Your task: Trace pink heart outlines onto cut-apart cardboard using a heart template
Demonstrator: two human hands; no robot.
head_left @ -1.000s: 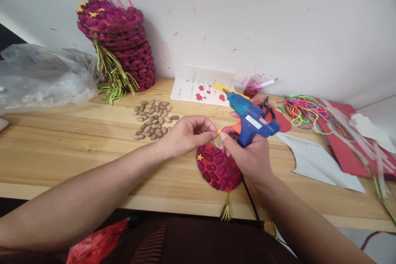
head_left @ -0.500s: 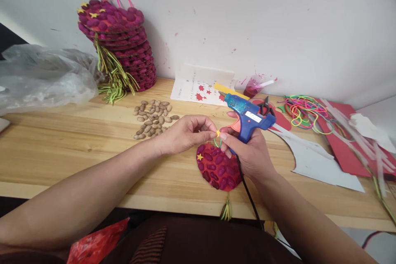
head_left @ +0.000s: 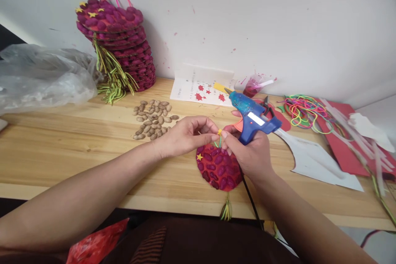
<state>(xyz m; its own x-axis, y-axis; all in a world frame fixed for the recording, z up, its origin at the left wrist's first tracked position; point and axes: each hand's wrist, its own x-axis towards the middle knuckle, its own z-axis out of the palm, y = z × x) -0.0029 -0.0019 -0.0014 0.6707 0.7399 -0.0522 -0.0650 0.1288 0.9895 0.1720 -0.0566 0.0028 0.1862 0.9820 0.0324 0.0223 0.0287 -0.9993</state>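
Between the fingertips of both hands is a small yellow star (head_left: 219, 131). My left hand (head_left: 193, 134) pinches it from the left, thumb and forefinger together. My right hand (head_left: 247, 148) holds a blue glue gun (head_left: 255, 117), nozzle pointing up and left, while its thumb and finger also touch the star. Just below lies a round red disc (head_left: 218, 167) covered with purple-dyed peanuts, with one yellow star stuck at its upper left. A green cord loop (head_left: 220, 142) rises from its top edge, and a yellow-green tassel (head_left: 226, 210) hangs from its bottom over the table edge.
A stack of purple peanut discs (head_left: 123, 45) stands at the back left beside a plastic bag (head_left: 46, 76). Loose peanuts (head_left: 154, 117) lie left of centre. Behind are paper with red cutouts (head_left: 188, 88) and a cup (head_left: 254, 86); coloured cords (head_left: 305, 111) lie right.
The glue gun has shifted slightly right and tilted, its nozzle moving away from the star. Both hands still pinch the star in nearly the same place.
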